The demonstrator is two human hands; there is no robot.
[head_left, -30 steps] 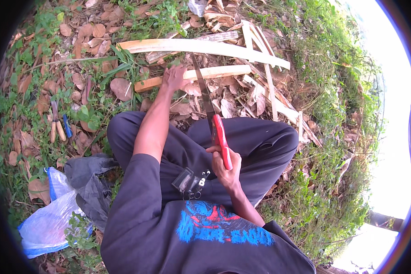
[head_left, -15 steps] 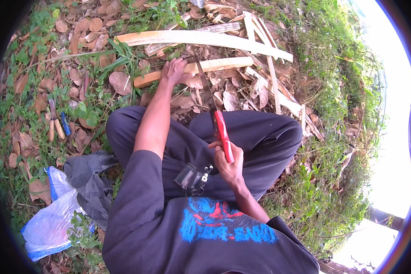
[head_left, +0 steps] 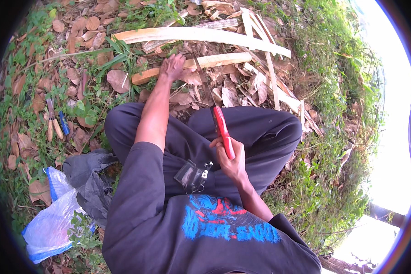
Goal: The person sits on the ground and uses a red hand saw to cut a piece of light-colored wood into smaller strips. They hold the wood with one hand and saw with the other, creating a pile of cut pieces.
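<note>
My right hand (head_left: 231, 160) is wrapped round the red handle of a handsaw (head_left: 222, 128). The saw's dark blade runs up and away from my lap and lies across a short wooden plank (head_left: 219, 60) on the leafy ground. Just left of the blade, my left hand (head_left: 172, 67) grips that plank from above, its fingers bent over the far edge. Beyond it lies a longer pale plank (head_left: 201, 35), which neither hand touches. My crossed legs in dark trousers are close below the saw's handle.
Thin wood strips (head_left: 273, 77) lie in a heap at the far right. Hand tools with wooden handles (head_left: 54, 123) and a blue-handled tool (head_left: 64, 122) rest in the grass at left. A white and blue plastic bag (head_left: 55, 219) and dark cloth (head_left: 89, 176) lie near left.
The saw and my right hand have shifted slightly away from me. My left hand still holds the plank, and the whole view has moved a little.
</note>
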